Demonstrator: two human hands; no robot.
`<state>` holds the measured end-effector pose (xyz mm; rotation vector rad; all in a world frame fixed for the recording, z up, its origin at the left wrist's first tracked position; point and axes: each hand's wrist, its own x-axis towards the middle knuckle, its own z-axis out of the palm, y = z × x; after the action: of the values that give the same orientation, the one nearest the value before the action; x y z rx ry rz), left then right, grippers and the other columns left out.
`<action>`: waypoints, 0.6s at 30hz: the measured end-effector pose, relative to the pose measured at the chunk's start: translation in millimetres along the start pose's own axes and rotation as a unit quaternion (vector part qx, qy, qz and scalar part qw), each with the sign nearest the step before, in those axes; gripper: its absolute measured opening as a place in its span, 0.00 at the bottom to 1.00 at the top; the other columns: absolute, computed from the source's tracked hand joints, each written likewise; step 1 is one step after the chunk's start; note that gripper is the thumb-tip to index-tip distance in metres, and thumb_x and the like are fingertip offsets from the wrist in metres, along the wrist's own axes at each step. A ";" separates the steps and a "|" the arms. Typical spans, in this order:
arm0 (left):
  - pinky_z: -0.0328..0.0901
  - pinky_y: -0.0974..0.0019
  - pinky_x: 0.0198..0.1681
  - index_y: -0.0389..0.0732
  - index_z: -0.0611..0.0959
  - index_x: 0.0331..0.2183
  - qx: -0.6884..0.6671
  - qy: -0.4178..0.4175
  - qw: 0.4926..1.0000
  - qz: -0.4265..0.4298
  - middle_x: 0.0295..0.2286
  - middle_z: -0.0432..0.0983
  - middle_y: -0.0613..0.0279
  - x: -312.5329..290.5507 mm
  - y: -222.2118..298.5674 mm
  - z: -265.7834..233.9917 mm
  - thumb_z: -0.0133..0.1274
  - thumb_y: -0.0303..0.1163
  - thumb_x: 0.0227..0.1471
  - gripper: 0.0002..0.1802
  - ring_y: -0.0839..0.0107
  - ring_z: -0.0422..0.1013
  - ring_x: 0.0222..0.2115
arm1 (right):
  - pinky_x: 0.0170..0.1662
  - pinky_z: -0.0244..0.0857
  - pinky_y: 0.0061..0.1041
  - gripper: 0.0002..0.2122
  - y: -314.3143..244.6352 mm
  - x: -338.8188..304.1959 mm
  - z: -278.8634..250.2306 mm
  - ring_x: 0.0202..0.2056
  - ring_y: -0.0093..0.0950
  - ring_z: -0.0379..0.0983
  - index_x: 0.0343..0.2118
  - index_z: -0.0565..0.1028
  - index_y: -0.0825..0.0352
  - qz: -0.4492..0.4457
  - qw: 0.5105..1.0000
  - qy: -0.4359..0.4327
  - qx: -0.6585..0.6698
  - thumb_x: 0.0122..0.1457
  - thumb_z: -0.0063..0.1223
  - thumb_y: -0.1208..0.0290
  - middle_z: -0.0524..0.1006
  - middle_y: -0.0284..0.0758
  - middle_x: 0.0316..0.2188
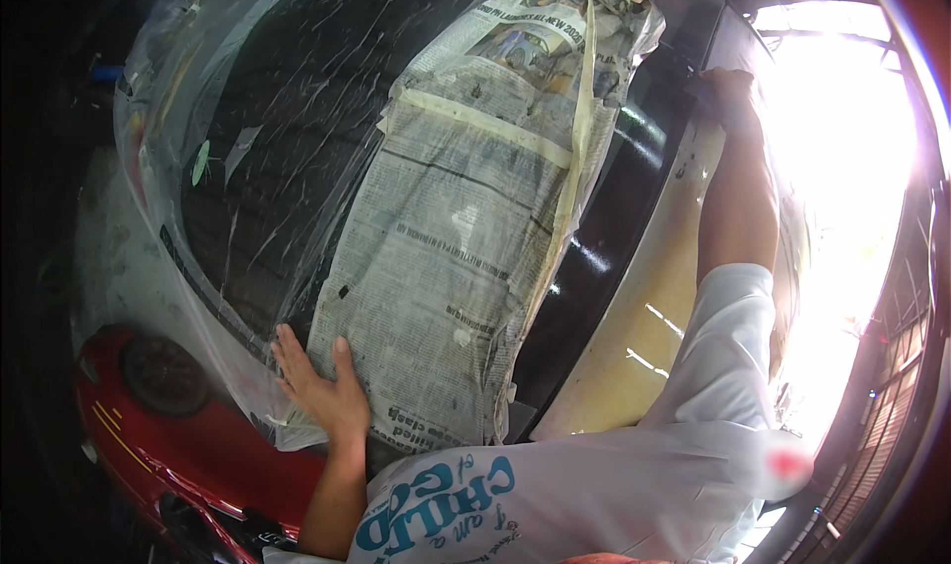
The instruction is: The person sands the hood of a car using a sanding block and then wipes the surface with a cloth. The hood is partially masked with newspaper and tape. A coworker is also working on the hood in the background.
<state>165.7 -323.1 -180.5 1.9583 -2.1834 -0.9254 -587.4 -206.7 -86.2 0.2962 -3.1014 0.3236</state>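
My left hand is open, its fingers and thumb spread, at the near left corner of a long newspaper sheet. Its fingertips reach the clear plastic film beside the paper. The newspaper lies over a dark glossy car surface, with strips of pale masking tape across and along it. At the far right my right arm stretches out, and my right hand is closed at the edge of a black glossy strip. What its fingers hold, if anything, is too small to make out.
A cream-coloured body panel with bright reflections runs along the right, under my right arm. Wrinkled film covers the dark surface on the left. A red car stands at the lower left. Strong light comes from an opening at right.
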 end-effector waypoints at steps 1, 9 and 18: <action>0.30 0.35 0.71 0.35 0.57 0.70 -0.003 0.001 1.000 0.001 0.70 0.52 0.48 0.3 0.8 1.0 0.50 0.56 0.64 0.46 0.48 0.41 0.73 | 0.44 0.76 0.37 0.19 1.8 2.8 3.5 0.37 0.38 0.84 0.34 0.85 0.71 -0.004 1.000 -0.004 -0.012 0.44 0.73 0.60 0.85 0.45 0.35; 0.32 0.35 0.71 0.35 0.57 0.70 0.012 0.007 1.000 -0.001 0.70 0.52 0.46 -0.3 -0.6 3.7 0.53 0.53 0.63 0.46 0.47 0.42 0.72 | 0.43 0.77 0.37 0.19 -13.9 -32.6 -7.6 0.36 0.38 0.84 0.36 0.85 0.70 -0.098 0.988 -0.004 -0.118 0.45 0.72 0.61 0.85 0.46 0.36; 0.33 0.34 0.71 0.35 0.58 0.69 0.005 0.009 1.000 -0.001 0.69 0.53 0.46 -1.9 0.5 1.6 0.54 0.54 0.62 0.47 0.46 0.43 0.72 | 0.39 0.76 0.38 0.18 -0.6 -16.5 -3.1 0.33 0.37 0.83 0.35 0.84 0.72 -0.100 0.991 -0.046 -0.073 0.47 0.72 0.61 0.85 0.44 0.33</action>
<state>164.9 -320.8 -181.0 1.9663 -2.1796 -0.8956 -571.1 -203.5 -83.4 0.6282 -3.1246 0.0800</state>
